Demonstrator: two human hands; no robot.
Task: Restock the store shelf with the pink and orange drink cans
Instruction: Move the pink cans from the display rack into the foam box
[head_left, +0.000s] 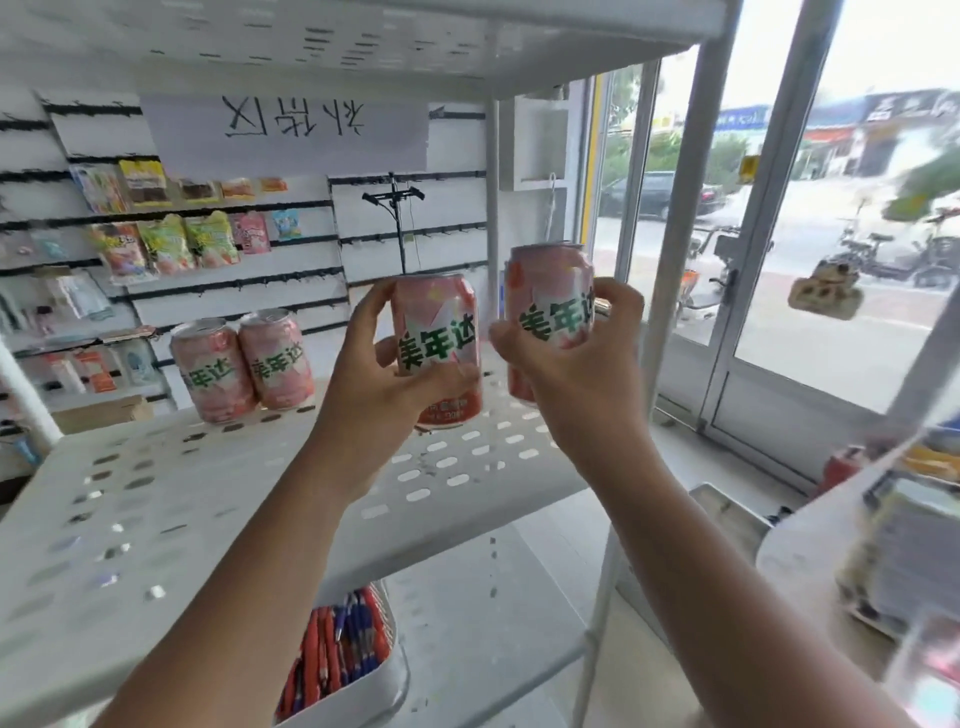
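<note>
Pink cans: left hand (387, 374) grips one (439, 332), right hand (582, 358) another (550, 291), above shelf (156, 499).

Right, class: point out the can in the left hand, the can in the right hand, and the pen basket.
Left-hand can (436, 343): head view, green lettering.
Right-hand can (545, 275): head view, upper side.
Pen basket (397, 675): head view, white wall.

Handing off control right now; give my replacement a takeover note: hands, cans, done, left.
Hands: the left hand grips a pink can low over the shelf; contact unclear. The right hand grips a second pink can, higher, just right of it.
Done: first shelved can and second shelved can stand upright together at back left.
Left: set both held cans down.
</note>
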